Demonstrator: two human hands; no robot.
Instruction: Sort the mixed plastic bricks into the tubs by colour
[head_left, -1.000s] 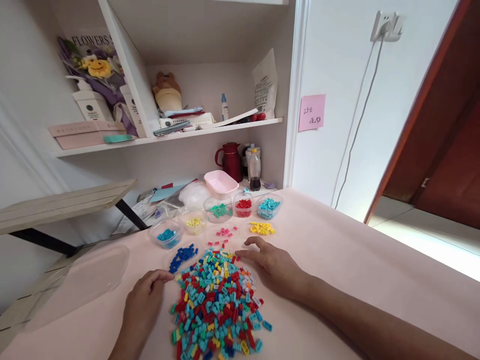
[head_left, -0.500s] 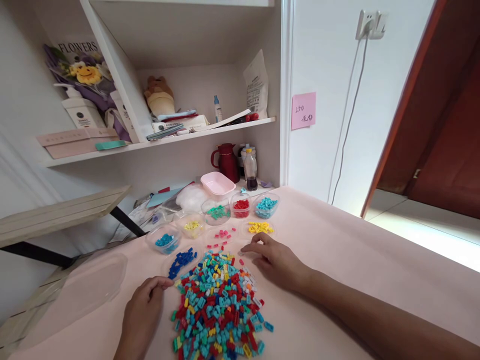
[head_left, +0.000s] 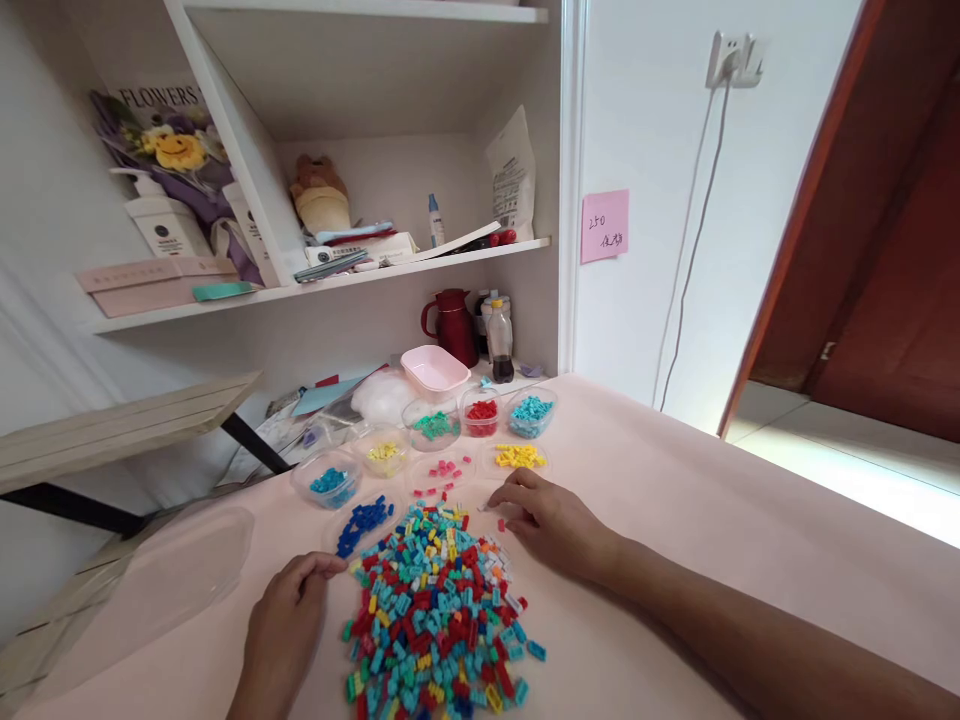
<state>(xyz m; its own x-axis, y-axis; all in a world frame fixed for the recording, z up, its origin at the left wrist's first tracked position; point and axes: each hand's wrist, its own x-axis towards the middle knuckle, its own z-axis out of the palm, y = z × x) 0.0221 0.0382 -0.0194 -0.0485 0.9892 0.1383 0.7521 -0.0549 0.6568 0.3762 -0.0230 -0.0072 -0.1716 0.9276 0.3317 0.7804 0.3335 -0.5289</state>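
A large heap of small toy building bricks (head_left: 442,600) in mixed colours spreads over the pink tabletop in front of me. Left of it rests my left hand (head_left: 289,615), its fingers loosely curled together and pointing at the heap's edge, with nothing visible in them. Beyond the heap's right side, my right hand (head_left: 559,525) is low over the table, thumb and bent fingers apart. A single pink brick (head_left: 502,525) lies at its thumb tip, seemingly touching it. Close to the fingertips is a small whitish piece (head_left: 482,508). The undersides of the right fingers are hidden.
Behind the heap, clear tubs hold sorted bricks: dark blue (head_left: 364,525), blue (head_left: 330,482), pale yellow (head_left: 385,452), green (head_left: 433,425), red (head_left: 481,412), turquoise (head_left: 532,410), yellow (head_left: 520,456) and pink (head_left: 446,469). A pink basin (head_left: 435,368), red jug (head_left: 455,330) and bottle (head_left: 501,340) stand farther back.
My right hand has shifted slightly to the right, and the single pink brick has moved right with it, away from the heap. My left hand stays where it was.
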